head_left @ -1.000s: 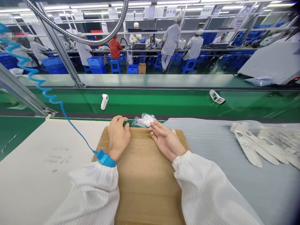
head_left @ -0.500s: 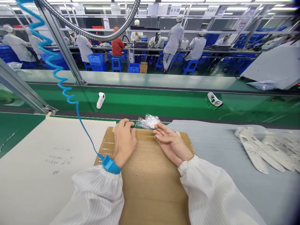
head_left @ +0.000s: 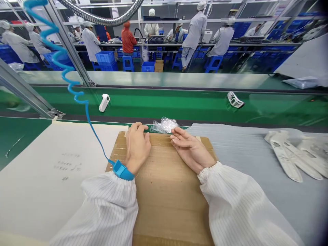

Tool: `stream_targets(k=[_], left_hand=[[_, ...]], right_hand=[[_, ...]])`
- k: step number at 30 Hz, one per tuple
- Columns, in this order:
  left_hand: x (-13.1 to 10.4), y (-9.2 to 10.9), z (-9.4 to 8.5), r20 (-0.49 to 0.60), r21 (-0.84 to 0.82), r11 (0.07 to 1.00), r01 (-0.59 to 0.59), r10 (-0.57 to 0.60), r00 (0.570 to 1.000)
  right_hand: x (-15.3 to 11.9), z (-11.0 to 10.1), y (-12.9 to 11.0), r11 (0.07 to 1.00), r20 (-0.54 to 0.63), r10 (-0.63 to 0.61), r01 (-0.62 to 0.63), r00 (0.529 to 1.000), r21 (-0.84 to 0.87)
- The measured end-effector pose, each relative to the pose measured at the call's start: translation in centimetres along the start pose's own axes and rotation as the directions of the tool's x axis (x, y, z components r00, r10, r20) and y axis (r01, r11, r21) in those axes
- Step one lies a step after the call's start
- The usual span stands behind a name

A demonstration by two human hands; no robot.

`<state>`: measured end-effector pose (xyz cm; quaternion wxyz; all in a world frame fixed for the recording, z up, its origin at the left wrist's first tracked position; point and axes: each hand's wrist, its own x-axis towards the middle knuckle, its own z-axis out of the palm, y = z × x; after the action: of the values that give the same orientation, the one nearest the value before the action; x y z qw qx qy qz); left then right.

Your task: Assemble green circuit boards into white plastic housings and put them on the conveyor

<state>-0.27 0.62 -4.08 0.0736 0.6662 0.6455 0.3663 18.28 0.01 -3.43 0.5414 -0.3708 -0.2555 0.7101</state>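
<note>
A brown cardboard sheet (head_left: 169, 201) lies in front of me, with tape along its edges. Over its far left part is my left hand (head_left: 138, 147), fingers loosely bent and apart, holding nothing. A blue wrist strap (head_left: 123, 171) circles that wrist, joined to a coiled blue cord (head_left: 67, 68). My right hand (head_left: 192, 148) rests at the far right part of the cardboard, palm turned inward, fingers extended and empty. Just beyond its fingertips sits a crumpled clear plastic bag (head_left: 165, 125).
Two white handheld devices, one at left (head_left: 104, 103) and one at right (head_left: 235, 99), lie on a green conveyor belt (head_left: 164, 104). Several long white plastic parts (head_left: 287, 157) lie on grey foam sheeting (head_left: 238, 153). White paper (head_left: 38, 191) covers the left side. People work at a far bench.
The view has tipped slightly downward, so most things sit higher in the picture. Both white devices have shifted left relative to the bench. My hands have kept nearly the same pose.
</note>
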Motion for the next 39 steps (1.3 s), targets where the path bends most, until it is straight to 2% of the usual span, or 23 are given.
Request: stream_targets(k=[7,14,24,34,39], left_hand=[[0.0,-0.1,0.1,-0.043,-0.022,1.000,-0.016,0.015,0.999],[0.2,-0.1,-0.1,-0.095,-0.061,0.996,-0.067,0.061,0.994],[0.1,0.1,-0.4,-0.107,-0.096,0.993,-0.063,0.053,0.993],[0.2,0.1,-0.5,-0.113,-0.146,0.987,-0.074,0.058,0.992],[0.1,0.5,-0.9,-0.116,-0.160,0.981,-0.106,0.088,0.989]], right_hand=[[0.1,-0.2,-0.1,1.000,0.009,0.002,-0.002,1.000,0.001],[0.4,-1.0,0.3,1.000,0.073,-0.014,0.015,0.997,-0.014],[0.1,-0.4,0.1,1.000,0.014,-0.010,0.010,1.000,-0.016],[0.2,-0.6,0.2,1.000,0.048,-0.015,0.015,0.999,-0.012],[0.2,-0.4,0.2,1.000,0.010,-0.013,0.013,1.000,-0.012]])
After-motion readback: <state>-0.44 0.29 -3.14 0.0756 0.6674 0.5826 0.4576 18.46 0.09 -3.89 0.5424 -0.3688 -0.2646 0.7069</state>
